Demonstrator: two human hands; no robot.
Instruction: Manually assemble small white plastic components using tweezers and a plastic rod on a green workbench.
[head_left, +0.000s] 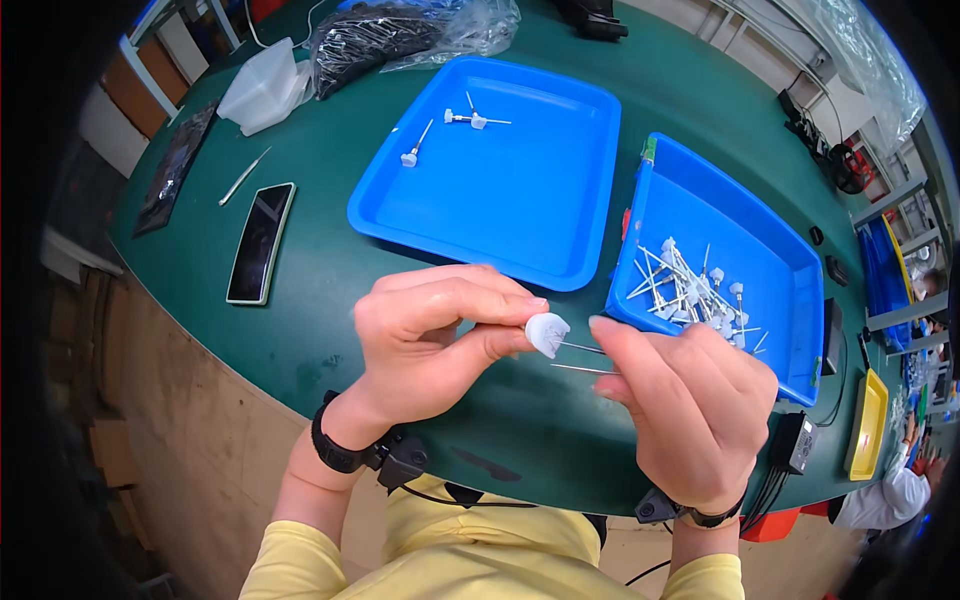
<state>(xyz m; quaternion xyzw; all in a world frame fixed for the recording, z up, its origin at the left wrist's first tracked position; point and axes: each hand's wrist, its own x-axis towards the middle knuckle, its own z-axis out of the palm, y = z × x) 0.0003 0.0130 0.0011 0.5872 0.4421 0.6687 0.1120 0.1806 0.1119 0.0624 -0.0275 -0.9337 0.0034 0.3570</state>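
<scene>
My left hand (430, 335) pinches a small white plastic piece (546, 334) with a rounded edge between thumb and forefinger, above the front part of the table. Facing it, my right hand (705, 410) is closed on two thin metal prongs (583, 369) that point left. The upper prong reaches the white piece; the lower one ends just short of it. Whether they are tweezers or separate pins I cannot tell, as my fingers hide their other ends. Behind my right hand, a deep blue bin (735, 180) holds many metal pins with white heads (690, 285).
A shallow blue tray (500, 200) farther back holds a few pins with white heads. To the left lie a phone (262, 245), a slim pointed tool (243, 178) and a clear plastic container (263, 90). A bag of dark parts (370, 45) lies behind. A yellow tray (867, 425) stands far right.
</scene>
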